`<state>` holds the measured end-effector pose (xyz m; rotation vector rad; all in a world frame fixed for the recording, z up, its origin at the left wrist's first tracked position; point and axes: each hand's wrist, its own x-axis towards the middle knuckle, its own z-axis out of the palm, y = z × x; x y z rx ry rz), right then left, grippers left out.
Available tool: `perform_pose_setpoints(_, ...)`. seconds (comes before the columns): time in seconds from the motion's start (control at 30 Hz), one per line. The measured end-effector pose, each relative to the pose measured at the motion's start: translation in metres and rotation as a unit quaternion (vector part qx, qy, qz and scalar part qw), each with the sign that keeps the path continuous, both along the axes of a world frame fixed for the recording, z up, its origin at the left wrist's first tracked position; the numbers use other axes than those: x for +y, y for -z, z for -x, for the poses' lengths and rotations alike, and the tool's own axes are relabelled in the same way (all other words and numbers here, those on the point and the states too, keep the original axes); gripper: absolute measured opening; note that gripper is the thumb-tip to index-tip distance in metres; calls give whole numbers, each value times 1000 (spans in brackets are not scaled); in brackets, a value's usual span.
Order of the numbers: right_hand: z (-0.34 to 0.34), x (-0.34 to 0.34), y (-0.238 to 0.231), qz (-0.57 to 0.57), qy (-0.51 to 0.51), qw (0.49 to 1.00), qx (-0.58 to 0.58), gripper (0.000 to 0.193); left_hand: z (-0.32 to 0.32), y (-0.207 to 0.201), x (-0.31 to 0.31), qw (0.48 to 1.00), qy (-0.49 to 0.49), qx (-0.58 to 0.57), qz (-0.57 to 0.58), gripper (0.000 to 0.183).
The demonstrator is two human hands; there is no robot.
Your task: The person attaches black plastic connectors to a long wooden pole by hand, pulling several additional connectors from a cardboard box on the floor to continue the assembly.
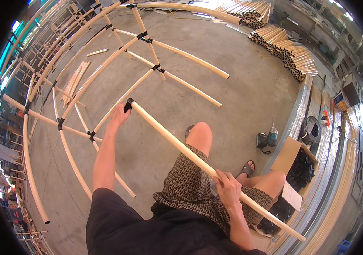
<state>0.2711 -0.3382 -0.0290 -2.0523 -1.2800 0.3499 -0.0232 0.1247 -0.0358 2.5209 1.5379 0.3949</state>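
Observation:
A long cream pipe (175,140) slants across my lap from upper left to lower right. At its upper end sits a black pipe joint (128,104), with the fingers of my left hand (120,115) closed around it. My right hand (229,187) grips the same pipe further down, over my thigh. To the left and ahead stands a frame of cream pipes (122,92), linked by black joints (156,68). Several of its pipes stick out toward me with free ends. The held joint is apart from the frame's nearest joint (91,135).
On my right, a cardboard box (289,153) of black joints rests by long metal bars (321,187). A cordless drill (272,135) stands on the concrete floor near my foot. Bundled pipes (289,55) lie at the far right, and loose pipes (75,80) lie beyond the frame.

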Motion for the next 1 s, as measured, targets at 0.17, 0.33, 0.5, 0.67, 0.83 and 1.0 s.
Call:
perform_pose_setpoints(0.17,3,0,-1,3,1,1000,-2,28,24,32,26,995,18,-89,51,38)
perform_pose_setpoints(0.33,6,1,1,-19,0,1000,-24,28,28,47,27,981,27,-182,64,48)
perform_pose_setpoints(0.5,6,0,3,-19,-1,999,-30,29,14,35,16,973,77,-212,54,64)
perform_pose_setpoints(0.67,6,1,5,-36,-4,998,-43,30,4,22,9,978,57,-177,97,60)
perform_pose_setpoints(0.83,6,1,5,-35,-5,998,-45,30,-6,13,2,983,79,-161,49,57)
perform_pose_setpoints(1.0,5,2,4,-41,-7,998,-54,30,-9,13,-2,987,83,-137,-1,58)
